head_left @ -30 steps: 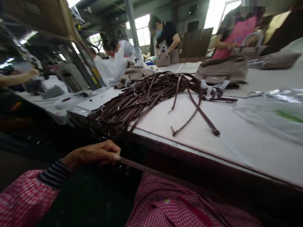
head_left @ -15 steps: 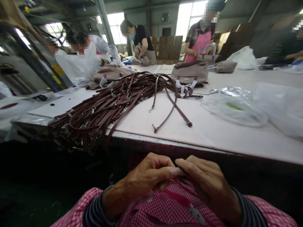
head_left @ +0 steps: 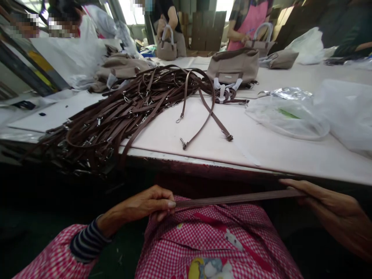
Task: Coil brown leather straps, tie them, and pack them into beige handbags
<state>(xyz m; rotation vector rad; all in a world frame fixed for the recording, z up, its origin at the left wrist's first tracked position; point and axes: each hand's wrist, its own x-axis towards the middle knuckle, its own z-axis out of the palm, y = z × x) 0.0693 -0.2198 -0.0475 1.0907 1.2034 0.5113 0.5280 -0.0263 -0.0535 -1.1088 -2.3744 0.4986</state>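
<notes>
Flat, brown, leather-like strap point(head_left: 238, 199) stretched over pink-checked cloth apron point(head_left: 203, 244) — pinched by curled left hand point(head_left: 149, 205), clasped between thumb and straighter fingers of right hand point(head_left: 334, 207). Likely light, pliant — best gripped near ends.

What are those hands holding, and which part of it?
A flat brown strap. The left hand pinches one end of the stretch you see; the right hand holds the other. I can't tell whether those are its real ends.
</notes>
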